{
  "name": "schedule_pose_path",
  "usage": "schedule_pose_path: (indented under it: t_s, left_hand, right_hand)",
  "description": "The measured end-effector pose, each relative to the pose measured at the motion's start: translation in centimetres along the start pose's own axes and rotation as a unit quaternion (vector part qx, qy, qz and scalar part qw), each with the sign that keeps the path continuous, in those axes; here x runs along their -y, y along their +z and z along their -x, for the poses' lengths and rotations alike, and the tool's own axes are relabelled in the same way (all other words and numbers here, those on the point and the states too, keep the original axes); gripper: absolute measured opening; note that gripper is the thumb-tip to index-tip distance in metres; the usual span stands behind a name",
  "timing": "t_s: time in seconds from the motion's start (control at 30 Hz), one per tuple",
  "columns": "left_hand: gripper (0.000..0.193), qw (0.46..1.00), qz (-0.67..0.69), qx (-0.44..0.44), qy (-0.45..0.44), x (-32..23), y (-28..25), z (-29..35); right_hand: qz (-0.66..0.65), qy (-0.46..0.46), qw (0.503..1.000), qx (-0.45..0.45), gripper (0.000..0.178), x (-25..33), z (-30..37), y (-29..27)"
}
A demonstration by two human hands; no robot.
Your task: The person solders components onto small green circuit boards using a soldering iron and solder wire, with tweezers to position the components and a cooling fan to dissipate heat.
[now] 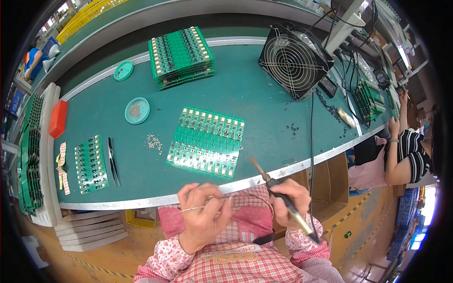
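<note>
My left hand (204, 214), at the table's front edge, pinches a thin silvery solder wire (192, 208); the fingers are closed on it. In my right hand (293, 198) is a soldering iron (270, 182), its brown tip pointing up and left, raised over the table edge and apart from the board. Just beyond my hands a green circuit board panel (206, 143) lies flat, with rows of pale and black parts along its two long sides. Neither hand touches this panel.
Stacked green panels (181, 54) stand behind, beside two small green dishes (137, 111). A black fan (291, 59) sits back right; a cord hangs across the right side. Tweezers (113, 160), a smaller board (91, 163) and a red box (58, 119) lie left. A co-worker (401, 155) sits right.
</note>
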State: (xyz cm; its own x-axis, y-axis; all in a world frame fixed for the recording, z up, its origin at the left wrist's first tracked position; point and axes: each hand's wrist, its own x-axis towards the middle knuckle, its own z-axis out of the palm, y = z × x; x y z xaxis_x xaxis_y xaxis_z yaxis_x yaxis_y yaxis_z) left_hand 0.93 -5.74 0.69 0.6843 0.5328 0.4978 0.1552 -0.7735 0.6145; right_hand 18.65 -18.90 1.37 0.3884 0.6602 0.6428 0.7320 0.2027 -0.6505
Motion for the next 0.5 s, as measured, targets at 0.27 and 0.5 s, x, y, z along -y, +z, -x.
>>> schedule_pose_path:
  t_s: [0.27,0.5]
  left_hand:
    - [0.018,1.000,-0.012,-0.005,-0.013,0.5,0.8,-0.3]
    - [0.018,1.000,-0.018,-0.006,-0.014,0.5,1.0,-0.4]
  right_hand:
    - [-0.095,-0.026,0.995,0.012,0.012,-0.5,0.6,0.0]
    - [-0.101,-0.027,0.994,0.031,0.013,-1.0,0.7,0.3]
